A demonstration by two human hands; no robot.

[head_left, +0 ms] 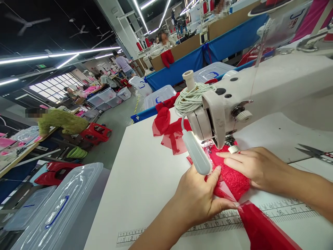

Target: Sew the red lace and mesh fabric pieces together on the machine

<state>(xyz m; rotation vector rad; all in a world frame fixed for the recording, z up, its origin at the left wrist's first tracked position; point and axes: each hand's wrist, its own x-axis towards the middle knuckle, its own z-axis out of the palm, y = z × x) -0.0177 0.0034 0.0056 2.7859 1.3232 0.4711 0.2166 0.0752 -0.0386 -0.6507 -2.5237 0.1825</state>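
Note:
A red lace fabric piece [232, 178] lies under the needle area of a white sewing machine [281, 83]. My left hand [199, 192] pinches its sheer near edge between thumb and fingers, and a red strip [260, 225] trails from there toward the front edge of the view. On the lace's right side my right hand [256, 166] lies with its fingers stretched toward the presser foot, pressing the cloth flat. A grey lamp [197, 152] on a bent neck hides part of the stitching spot and some left fingertips.
More red fabric [166, 125] lies behind the machine head. Scissors [316, 152] rest at the right. A printed ruler [205, 225] runs along the table's near side. Lidded plastic bins [70, 205] stand left of the table; a person [62, 121] sits beyond them.

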